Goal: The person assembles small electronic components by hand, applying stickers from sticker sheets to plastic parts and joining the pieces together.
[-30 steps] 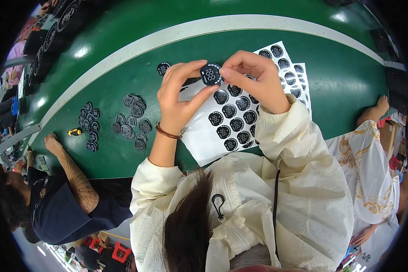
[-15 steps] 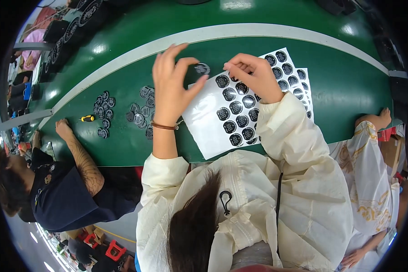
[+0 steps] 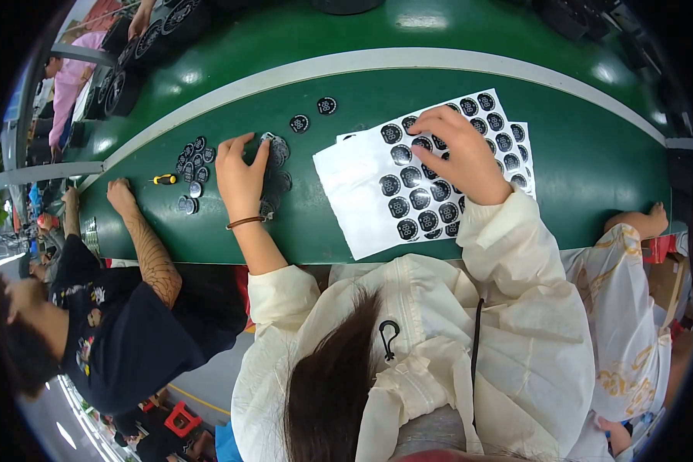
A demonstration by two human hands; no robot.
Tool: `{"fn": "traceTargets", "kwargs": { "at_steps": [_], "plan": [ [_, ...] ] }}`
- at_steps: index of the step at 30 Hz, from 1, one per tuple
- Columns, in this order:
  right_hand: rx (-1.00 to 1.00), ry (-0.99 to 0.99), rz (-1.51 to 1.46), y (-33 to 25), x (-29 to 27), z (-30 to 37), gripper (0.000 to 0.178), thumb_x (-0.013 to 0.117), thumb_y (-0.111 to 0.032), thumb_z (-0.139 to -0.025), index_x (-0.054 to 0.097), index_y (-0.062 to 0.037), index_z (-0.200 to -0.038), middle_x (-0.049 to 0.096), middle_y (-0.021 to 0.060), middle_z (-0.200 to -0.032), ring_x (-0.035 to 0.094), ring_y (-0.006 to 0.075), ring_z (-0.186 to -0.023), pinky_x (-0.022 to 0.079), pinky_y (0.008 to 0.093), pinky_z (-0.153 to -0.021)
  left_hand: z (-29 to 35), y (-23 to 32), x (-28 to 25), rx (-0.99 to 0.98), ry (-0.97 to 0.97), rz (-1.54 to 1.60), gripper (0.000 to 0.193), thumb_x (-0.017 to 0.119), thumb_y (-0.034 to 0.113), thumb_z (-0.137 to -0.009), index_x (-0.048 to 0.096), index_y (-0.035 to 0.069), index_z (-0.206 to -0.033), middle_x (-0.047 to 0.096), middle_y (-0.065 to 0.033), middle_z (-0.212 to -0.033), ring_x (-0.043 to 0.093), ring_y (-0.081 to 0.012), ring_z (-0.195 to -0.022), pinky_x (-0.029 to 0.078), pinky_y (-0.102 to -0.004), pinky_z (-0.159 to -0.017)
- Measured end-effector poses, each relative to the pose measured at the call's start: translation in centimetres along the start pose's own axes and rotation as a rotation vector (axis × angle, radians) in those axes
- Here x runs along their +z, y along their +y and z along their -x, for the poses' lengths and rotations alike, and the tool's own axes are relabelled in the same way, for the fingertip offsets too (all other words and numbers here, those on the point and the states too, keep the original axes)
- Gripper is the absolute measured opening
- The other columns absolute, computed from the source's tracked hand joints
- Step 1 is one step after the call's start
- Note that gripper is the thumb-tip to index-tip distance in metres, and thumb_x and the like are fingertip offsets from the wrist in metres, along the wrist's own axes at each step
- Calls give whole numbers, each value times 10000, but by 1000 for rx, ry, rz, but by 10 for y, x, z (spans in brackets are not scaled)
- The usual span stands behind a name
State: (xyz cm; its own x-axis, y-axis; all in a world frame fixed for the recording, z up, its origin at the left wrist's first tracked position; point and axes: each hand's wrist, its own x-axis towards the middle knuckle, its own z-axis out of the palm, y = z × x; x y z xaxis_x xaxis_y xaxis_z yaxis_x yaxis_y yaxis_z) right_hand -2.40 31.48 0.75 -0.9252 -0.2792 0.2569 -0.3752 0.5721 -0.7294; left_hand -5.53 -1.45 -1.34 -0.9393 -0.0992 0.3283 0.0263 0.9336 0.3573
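Note:
My left hand (image 3: 240, 175) reaches down at a loose pile of round grey pieces (image 3: 279, 149). Its thumb and forefinger are apart, and the thumb tip is at the pile's edge. Part of the pile is hidden behind the hand. Over a white sheet (image 3: 343, 189) of round black stickers, my right hand (image 3: 463, 154) hovers with spread fingers, thumb and forefinger above the sticker rows. Beyond the pile, two black round pieces with white markings lie apart: a nearer disc (image 3: 299, 123) and a farther disc (image 3: 326, 105).
More black discs (image 3: 195, 158) lie in a cluster on the left, beside a yellow-and-black screwdriver (image 3: 164, 179). A co-worker's tattooed forearm (image 3: 150, 235) rests on the green table (image 3: 593, 181) at left. A white rail (image 3: 408, 56) runs along the far side.
My left hand has moved left and nearer, from holding a black disc to the grey pile. Two black discs now lie on the table. My right hand's fingers have spread over the sheet.

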Motion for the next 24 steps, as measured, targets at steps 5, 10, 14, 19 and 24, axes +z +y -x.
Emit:
{"fn": "traceTargets", "kwargs": {
  "at_steps": [5,10,14,19,24],
  "plan": [
    [-152,-64,77,1,18,3,304,687,-107,-766,601,-42,-1051,546,102,-1119,545,286,-1015,451,345,-867,-5,-4,8,-21,-33,186,217,702,188,-770,681,60,-943,599,-93,-990,562,-256,-888,459,-355,-793],
    [-254,-62,-11,-2,26,-3,359,714,-138,-735,588,-45,-1057,543,121,-1086,537,300,-1021,442,354,-867,-7,-6,14,-63,-15,367,154,704,143,-772,681,50,-892,603,-74,-928,580,-202,-818,460,-310,-746],
    [-257,-281,77,-16,18,2,369,727,-155,-710,585,-53,-1035,539,120,-1037,535,301,-977,447,371,-827,-6,-23,14,-116,-68,569,136,711,120,-766,671,40,-868,614,-54,-887,582,-154,-773,451,-276,-710],
    [-146,-279,295,-21,32,10,326,737,-147,-673,566,-57,-936,540,109,-899,553,302,-858,455,394,-750,-3,-24,18,-186,-3,716,125,714,97,-759,655,27,-843,630,-25,-855,577,-122,-752,444,-257,-687],
    [-111,-447,502,-28,38,-5,288,738,-128,-655,532,-55,-841,540,103,-799,565,307,-762,463,382,-670,1,-19,8,-203,124,730,121,707,61,-760,637,17,-848,638,-21,-854,583,-109,-729,453,-247,-676]
  ]
}}
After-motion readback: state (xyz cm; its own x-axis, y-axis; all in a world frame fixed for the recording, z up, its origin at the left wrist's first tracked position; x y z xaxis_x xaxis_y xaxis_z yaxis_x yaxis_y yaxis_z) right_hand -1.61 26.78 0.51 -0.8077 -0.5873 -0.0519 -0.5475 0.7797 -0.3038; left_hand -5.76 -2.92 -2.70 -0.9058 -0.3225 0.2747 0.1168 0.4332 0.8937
